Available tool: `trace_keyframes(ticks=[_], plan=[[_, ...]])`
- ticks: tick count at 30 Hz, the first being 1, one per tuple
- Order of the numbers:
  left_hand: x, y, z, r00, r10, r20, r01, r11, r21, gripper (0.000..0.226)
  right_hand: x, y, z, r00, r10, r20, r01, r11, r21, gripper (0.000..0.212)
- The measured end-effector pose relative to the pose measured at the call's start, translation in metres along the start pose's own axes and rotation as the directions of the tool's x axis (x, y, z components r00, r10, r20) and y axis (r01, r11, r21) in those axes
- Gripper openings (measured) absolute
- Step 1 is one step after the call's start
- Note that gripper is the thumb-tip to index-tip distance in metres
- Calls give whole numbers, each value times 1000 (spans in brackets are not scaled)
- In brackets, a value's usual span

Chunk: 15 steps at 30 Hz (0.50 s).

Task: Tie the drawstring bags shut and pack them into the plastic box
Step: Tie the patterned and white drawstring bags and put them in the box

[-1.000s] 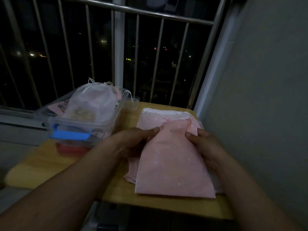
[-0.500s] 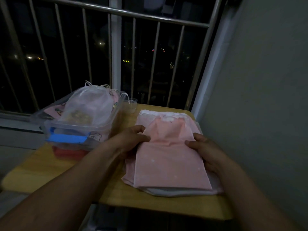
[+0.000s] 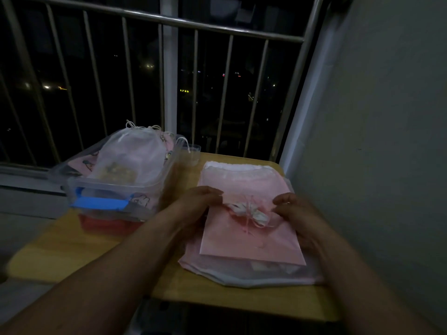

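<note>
A pink drawstring bag (image 3: 251, 238) lies on top of a stack of flat bags (image 3: 242, 274) on the wooden table. Its mouth (image 3: 246, 210) is bunched up, with thin pink strings trailing from it. My left hand (image 3: 193, 204) pinches the bag at the left of the bunched mouth. My right hand (image 3: 295, 213) holds it at the right with curled fingers. The clear plastic box (image 3: 116, 189) with a blue latch stands to the left. Inside it, a tied white mesh bag (image 3: 130, 153) lies on pink printed bags.
A red lid (image 3: 104, 223) lies under the box. A small clear cup (image 3: 193, 153) stands behind the box's right corner. A metal railing (image 3: 169, 20) runs behind the table and a grey wall (image 3: 375, 141) closes in the right side.
The pink bag's top lay flat and folded over before; now it is gathered into a bunch with strings showing. Both hands have moved closer together at the bag's mouth.
</note>
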State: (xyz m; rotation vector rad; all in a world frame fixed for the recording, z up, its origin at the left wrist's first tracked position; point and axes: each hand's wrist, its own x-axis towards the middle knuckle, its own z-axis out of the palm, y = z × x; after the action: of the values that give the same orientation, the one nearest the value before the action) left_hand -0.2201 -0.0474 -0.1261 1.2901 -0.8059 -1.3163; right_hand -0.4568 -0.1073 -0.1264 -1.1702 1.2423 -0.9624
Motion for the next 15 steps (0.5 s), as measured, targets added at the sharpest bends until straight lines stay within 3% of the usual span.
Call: trace_keyframes(ticks=[4, 7, 9, 13, 15], plan=[[-8, 7, -3, 997, -72, 23, 74, 994, -79, 40, -8, -8, 4, 990, -134, -36, 126, 978, -165, 37], [-15, 4, -3, 998, 10, 68, -22, 984, 176, 25, -12, -12, 4, 971, -235, -42, 227, 963, -144, 47], [-19, 3, -3, 995, 87, 51, -98, 962, 255, 30, -10, -12, 5, 977, -211, -41, 207, 974, -91, 45], [-32, 10, -1, 957, 286, -46, -267, 933, 242, 31, -16, -19, 7, 997, 9, 75, -2, 996, -92, 32], [-43, 15, 1, 933, 354, -66, -328, 911, 251, 34, -18, -27, 10, 996, 11, 91, -3, 995, -95, 24]])
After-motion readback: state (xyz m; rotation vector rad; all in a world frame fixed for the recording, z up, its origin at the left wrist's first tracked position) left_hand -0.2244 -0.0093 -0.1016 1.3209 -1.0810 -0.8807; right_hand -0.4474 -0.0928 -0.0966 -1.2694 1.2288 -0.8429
